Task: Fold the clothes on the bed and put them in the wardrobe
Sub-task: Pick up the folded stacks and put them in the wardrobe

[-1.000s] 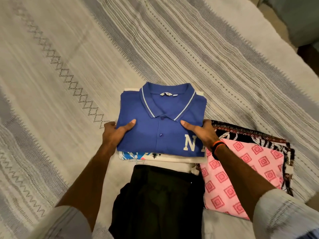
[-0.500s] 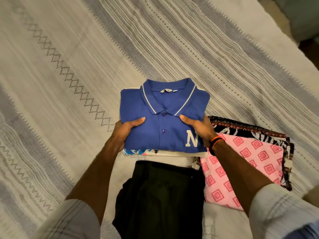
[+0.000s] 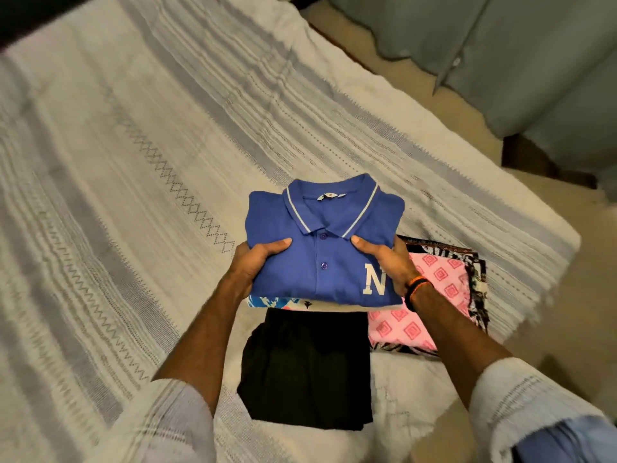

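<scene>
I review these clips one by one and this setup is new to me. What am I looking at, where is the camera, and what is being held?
There is no machine: a person wears a camera on the head, looking down at their own arms. The left hand and right hand grip a folded blue polo shirt by its sides, with a white printed garment stacked under it. On the bed lie a folded black garment and, to its right, a pink patterned cloth on top of a dark patterned one.
</scene>
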The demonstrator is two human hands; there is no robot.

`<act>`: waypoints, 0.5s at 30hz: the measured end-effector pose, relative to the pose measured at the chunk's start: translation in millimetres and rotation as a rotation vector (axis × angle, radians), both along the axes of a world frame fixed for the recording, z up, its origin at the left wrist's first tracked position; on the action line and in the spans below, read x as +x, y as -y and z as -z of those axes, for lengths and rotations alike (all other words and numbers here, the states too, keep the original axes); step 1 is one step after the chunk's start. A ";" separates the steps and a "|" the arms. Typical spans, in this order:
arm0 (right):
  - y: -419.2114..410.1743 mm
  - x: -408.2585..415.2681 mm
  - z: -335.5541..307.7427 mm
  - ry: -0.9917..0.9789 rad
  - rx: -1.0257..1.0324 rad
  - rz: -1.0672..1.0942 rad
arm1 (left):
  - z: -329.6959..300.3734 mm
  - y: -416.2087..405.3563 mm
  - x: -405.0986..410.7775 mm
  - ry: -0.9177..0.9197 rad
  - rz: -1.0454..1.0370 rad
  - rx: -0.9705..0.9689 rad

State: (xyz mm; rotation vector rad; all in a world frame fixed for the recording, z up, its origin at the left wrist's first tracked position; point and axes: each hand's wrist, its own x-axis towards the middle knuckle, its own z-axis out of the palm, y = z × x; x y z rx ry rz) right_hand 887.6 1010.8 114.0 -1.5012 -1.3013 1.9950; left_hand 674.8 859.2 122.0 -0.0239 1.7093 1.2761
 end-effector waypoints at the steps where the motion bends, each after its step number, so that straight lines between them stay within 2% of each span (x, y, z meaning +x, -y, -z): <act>1: 6.1 10.5 -10.9 -0.009 0.008 0.008 | -10.1 3.1 8.3 -0.009 0.009 0.012; 9: 67.2 139.8 -95.7 -0.065 0.144 0.155 | -79.4 25.4 117.9 -0.017 0.164 0.082; 15: 96.1 253.9 -122.6 -0.038 0.204 0.347 | -105.9 7.4 217.1 -0.010 0.357 0.120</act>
